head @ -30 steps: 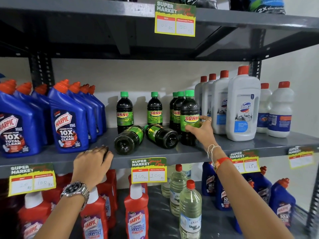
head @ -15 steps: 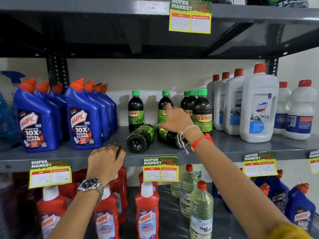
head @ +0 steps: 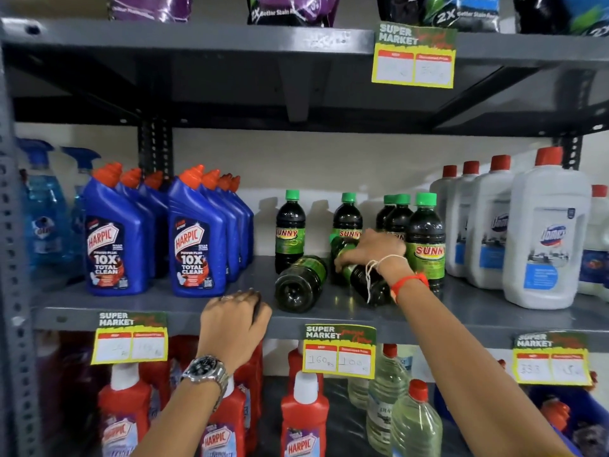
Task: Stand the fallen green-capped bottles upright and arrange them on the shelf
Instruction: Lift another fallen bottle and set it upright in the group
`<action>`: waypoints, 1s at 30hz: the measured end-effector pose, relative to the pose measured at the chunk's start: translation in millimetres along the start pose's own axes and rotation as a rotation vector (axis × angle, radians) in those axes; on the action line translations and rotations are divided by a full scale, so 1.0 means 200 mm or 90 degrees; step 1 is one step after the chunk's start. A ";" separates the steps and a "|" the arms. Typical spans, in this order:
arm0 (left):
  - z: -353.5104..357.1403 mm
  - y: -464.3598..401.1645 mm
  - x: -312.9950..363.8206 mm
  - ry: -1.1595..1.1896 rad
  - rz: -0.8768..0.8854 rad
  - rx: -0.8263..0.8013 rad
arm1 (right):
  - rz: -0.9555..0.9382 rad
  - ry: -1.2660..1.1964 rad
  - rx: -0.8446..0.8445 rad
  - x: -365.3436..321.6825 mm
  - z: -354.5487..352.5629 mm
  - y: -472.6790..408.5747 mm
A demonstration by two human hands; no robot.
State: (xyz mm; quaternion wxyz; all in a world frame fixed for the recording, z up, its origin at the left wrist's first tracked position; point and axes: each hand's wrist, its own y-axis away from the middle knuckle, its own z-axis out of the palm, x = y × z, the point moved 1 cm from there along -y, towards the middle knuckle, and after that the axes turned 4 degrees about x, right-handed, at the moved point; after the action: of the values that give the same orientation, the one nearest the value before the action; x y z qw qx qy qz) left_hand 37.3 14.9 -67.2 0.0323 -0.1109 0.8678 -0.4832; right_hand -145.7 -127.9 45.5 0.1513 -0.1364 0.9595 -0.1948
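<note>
Two dark green-capped Sunny bottles lie on their sides on the grey middle shelf. The left fallen bottle points its base toward me. My right hand is closed over the label end of the right fallen bottle, which still lies down. Several more Sunny bottles stand upright behind: one at the left, one in the middle, and a row at the right led by the front bottle. My left hand rests curled on the shelf's front edge, holding no bottle.
Blue Harpic bottles stand in rows left of the Sunny bottles, white Domex jugs to the right. Blue spray bottles stand at far left. Price tags hang on the shelf edges. Red Harpic and clear bottles fill the shelf below.
My right hand left the upright front bottle, moved left and came down onto the right fallen bottle. The left hand stayed on the shelf edge. My view shifted closer.
</note>
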 end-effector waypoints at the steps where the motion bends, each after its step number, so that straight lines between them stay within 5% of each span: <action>1: 0.00 0.00 0.00 0.002 -0.001 0.003 | 0.006 -0.054 0.050 0.01 -0.03 0.01; 9: 0.01 0.00 0.01 0.005 -0.012 0.004 | -0.022 -0.456 0.334 0.00 -0.16 0.13; 21: 0.02 0.00 0.01 -0.004 -0.023 0.004 | -0.021 -0.456 0.229 0.05 0.09 0.20; 27: 0.02 0.00 0.01 0.003 -0.023 -0.004 | 0.020 -0.236 0.318 0.01 0.12 0.28; 30: 0.02 0.00 0.00 0.005 -0.022 -0.006 | 0.011 -0.273 0.299 0.02 0.12 0.26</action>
State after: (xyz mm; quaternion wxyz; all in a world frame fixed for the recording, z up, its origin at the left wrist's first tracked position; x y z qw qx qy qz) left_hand 37.0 12.2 -68.8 0.0198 -0.1243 0.8681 -0.4802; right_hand -152.2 -91.1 1.5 0.3788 -0.1273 0.8358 -0.3764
